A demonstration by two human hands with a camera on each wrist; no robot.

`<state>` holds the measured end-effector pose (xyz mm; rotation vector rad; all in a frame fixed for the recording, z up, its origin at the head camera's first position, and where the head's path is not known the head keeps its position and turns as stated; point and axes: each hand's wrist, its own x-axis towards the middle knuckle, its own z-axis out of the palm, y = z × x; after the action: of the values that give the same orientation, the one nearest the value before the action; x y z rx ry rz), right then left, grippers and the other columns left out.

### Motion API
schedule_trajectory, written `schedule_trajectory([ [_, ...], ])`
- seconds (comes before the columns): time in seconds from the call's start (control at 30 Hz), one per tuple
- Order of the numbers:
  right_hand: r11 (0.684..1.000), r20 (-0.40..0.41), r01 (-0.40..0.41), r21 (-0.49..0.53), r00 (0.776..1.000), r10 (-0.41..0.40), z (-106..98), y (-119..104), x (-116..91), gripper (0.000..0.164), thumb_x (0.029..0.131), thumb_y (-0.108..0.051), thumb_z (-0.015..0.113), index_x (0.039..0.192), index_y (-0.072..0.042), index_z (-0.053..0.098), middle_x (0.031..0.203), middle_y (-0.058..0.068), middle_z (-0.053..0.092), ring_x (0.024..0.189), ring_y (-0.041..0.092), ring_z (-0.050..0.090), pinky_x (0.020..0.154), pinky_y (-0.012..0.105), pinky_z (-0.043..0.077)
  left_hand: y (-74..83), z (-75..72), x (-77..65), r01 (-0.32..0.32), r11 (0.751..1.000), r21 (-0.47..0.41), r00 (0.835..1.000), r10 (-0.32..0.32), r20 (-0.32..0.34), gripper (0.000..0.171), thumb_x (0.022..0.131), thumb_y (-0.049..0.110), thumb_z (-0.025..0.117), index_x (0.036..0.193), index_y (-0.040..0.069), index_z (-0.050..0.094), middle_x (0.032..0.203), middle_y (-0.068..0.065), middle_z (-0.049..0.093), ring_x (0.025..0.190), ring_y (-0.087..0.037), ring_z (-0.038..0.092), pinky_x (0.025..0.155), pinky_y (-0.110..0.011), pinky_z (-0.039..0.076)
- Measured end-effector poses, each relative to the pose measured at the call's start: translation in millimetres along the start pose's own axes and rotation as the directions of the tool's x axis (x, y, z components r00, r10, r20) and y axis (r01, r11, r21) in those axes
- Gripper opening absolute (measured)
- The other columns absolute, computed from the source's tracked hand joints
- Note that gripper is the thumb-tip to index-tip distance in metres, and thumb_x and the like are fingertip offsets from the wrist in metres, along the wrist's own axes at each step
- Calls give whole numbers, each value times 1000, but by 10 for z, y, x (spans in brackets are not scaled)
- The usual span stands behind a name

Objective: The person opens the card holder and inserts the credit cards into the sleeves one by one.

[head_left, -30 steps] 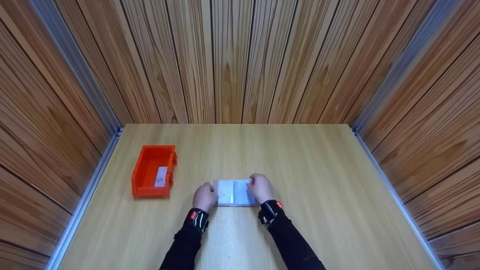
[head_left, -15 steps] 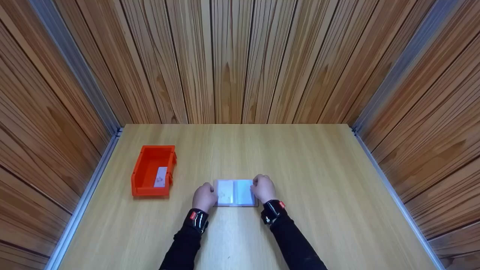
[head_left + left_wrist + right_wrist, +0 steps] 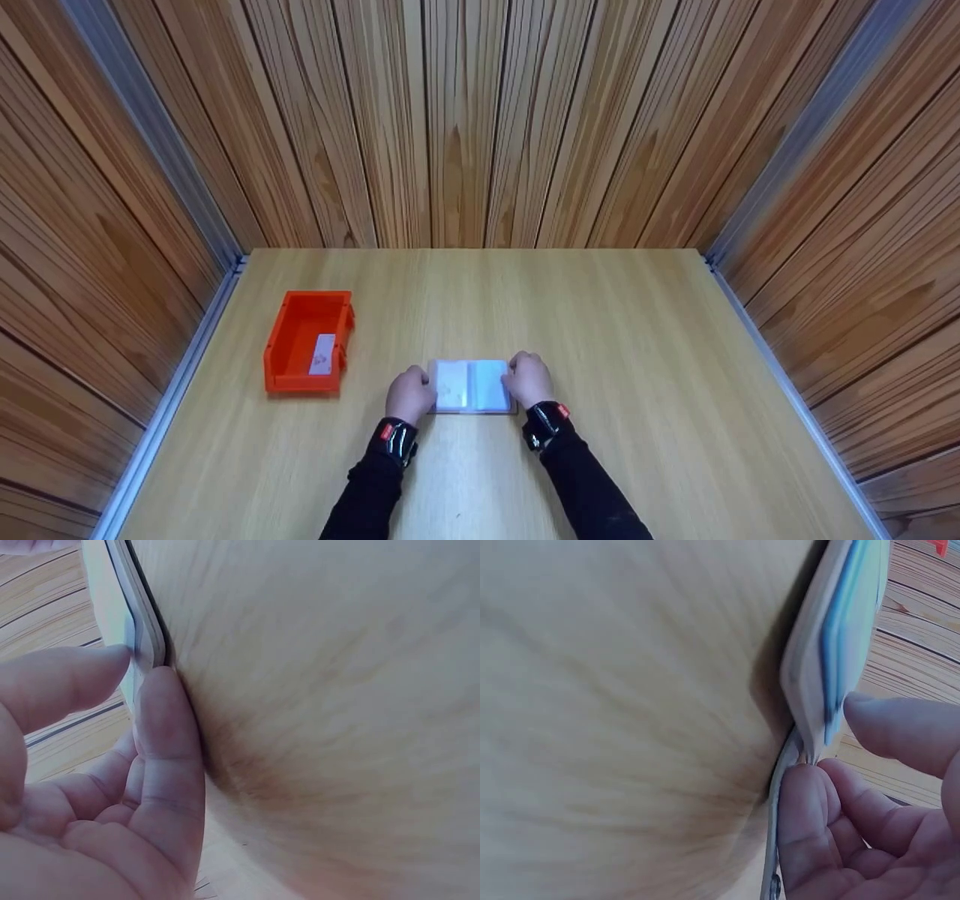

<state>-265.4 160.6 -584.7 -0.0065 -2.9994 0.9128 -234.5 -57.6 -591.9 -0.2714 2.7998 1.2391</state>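
Observation:
An opened card holder (image 3: 471, 386) with clear, shiny sleeves lies on the table between the hands. A pale card shows in its left side; its right side looks light blue. My left hand (image 3: 409, 395) pinches the left edge, and in the left wrist view its thumb (image 3: 90, 675) lies on the page with the fingers against the rim. At the right edge, my right hand (image 3: 529, 379) holds the pages between thumb (image 3: 900, 724) and curled fingers. A strap with a snap button (image 3: 775, 886) runs beside those fingers in the right wrist view.
An orange bin (image 3: 289, 337) stands on the table to the left, with a pale printed card (image 3: 322, 354) inside. Wood-plank walls (image 3: 465, 135) enclose the table (image 3: 600, 322) at the back and both sides.
My right hand has shifted slightly right and toward me, from over the right page to its outer edge, uncovering more of the blue page. The left hand has stayed put.

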Motion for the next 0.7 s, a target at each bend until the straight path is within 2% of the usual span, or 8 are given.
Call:
schedule_trajectory([
  [0.13,1000,-3,-5,-11,1000,5,13,2,-1,21,81,-8,76,94,4,66,90,15,60,86,32,61,78,44,49,7,-5,-10,-14,1000,11,1000,14,-6,6,82,-1,63,88,-1,61,87,-12,63,83,-29,60,77,-44,49],
  [0.43,1000,-6,3,-27,1000,-3,43,13,4,21,82,-8,75,96,5,66,92,16,59,87,33,60,80,45,49,11,-1,-2,18,1000,3,1000,-18,14,9,83,0,64,91,-2,62,90,-12,64,86,-29,60,78,-44,49],
  [0.7,1000,-29,24,-20,999,-25,48,23,-5,21,81,-8,76,94,5,67,90,16,59,86,34,61,80,45,50,6,-39,-15,-23,1000,-21,1000,23,-2,6,79,2,65,81,1,60,79,-8,60,74,-26,56,65,-38,46],
])
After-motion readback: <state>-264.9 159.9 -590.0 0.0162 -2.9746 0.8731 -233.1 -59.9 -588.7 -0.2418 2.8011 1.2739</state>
